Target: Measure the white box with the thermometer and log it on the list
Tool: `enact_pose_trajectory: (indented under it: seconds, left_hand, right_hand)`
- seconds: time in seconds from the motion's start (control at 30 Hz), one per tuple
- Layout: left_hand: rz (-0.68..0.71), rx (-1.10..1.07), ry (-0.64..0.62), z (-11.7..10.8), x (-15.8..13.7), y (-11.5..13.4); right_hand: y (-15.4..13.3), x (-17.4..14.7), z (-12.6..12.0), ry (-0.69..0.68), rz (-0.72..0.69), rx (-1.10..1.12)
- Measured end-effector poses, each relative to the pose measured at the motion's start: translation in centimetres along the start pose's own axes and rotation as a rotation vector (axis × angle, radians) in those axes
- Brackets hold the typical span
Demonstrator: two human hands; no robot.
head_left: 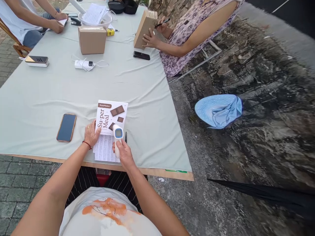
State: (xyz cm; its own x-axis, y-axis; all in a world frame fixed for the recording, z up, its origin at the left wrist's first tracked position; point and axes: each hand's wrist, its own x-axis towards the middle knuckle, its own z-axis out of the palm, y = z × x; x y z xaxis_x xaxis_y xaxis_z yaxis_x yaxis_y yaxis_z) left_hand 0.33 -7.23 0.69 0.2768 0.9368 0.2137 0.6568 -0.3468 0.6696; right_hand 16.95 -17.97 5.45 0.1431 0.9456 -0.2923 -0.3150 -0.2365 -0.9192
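My left hand (92, 133) grips the lower left edge of a white and brown NutriMotion Su-per Meal box (103, 114), its thumb on the printed front. In my right hand (124, 152) is a white infrared thermometer (118, 132) with a blue-rimmed screen; fingers wrap round its handle, and its head overlaps the box's lower right corner. Printed sheets (104, 149) lie under the box, between my hands. A dark pen (126, 137) rests just right of the thermometer. Left of my left hand lies a phone (66, 127) in an orange-edged case.
Across the cloth-covered table (147, 108) stands a cardboard box (92, 41), with a white device and cable (84, 64) before it. At right a person holds a carton (145, 29) and a marker. Another person's hands (59, 23) hold paper. A blue hat (218, 111) lies beyond the table's right edge.
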Motion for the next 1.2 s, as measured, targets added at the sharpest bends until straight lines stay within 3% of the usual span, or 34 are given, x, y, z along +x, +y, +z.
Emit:
enact_pose_trajectory:
  seconds: [0.53, 0.73, 0.93, 1.2]
  left_hand:
    - [0.013, 0.008, 0.029, -0.1, 1.0, -0.5]
    - [0.017, 0.051, 0.029, 0.0, 0.9, -0.5]
    - [0.025, 0.081, 0.021, -0.1, 1.0, -0.4]
    - [0.049, 0.055, 0.037, -0.2, 0.9, -0.5]
  right_hand:
    - [-0.2, 0.6, 0.9, 0.03, -0.048, -0.05]
    - [-0.6, 0.5, 1.5, 0.046, 0.023, 0.004]
    - [-1.8, 0.0, 1.8, -0.021, 0.102, 0.158]
    - [-4.0, -2.8, 1.6, -0.091, 0.113, 0.177]
